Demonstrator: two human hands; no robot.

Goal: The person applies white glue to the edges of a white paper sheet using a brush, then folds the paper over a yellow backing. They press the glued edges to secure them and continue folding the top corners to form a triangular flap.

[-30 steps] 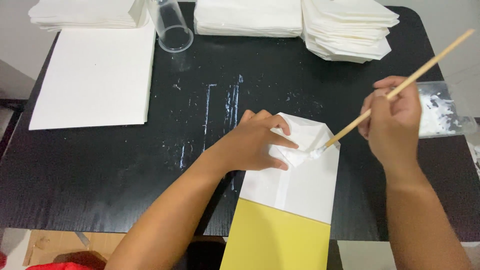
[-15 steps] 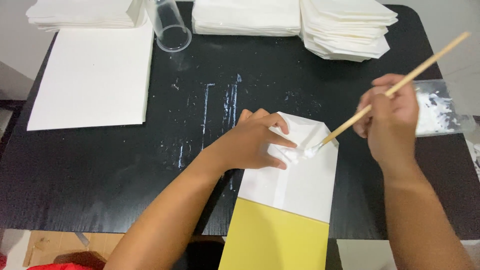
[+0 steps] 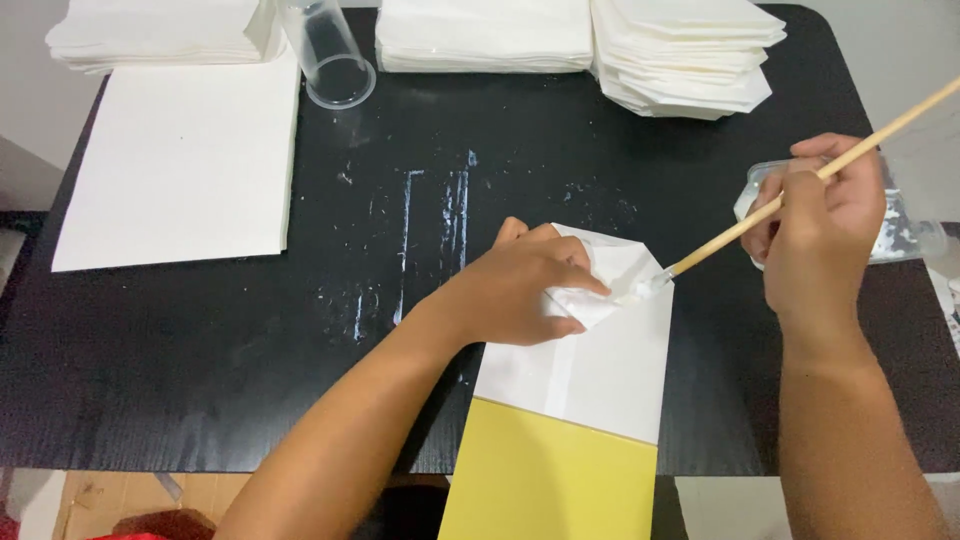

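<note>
Right grip: the right hand (image 3: pixel 825 215) is closed around a wooden brush (image 3: pixel 790 195), its tip touching the folded top of the paper bag (image 3: pixel 590 350).
Left grip: the left hand (image 3: pixel 525 290) lies flat on the bag's folded flap, fingers (image 3: pixel 575 285) curled and pinning it, clasping nothing.
Bag: white above, yellow below, at the near edge of the black table (image 3: pixel 200 370), overhanging it.
Beyond the bag: a glue tray (image 3: pixel 900 235) partly behind the right hand; white smears (image 3: pixel 430 220) to the bag's far left.
Far from the bag: a clear cup (image 3: pixel 335 60), a white sheet (image 3: pixel 185 165), folded paper stacks (image 3: pixel 680 50).
</note>
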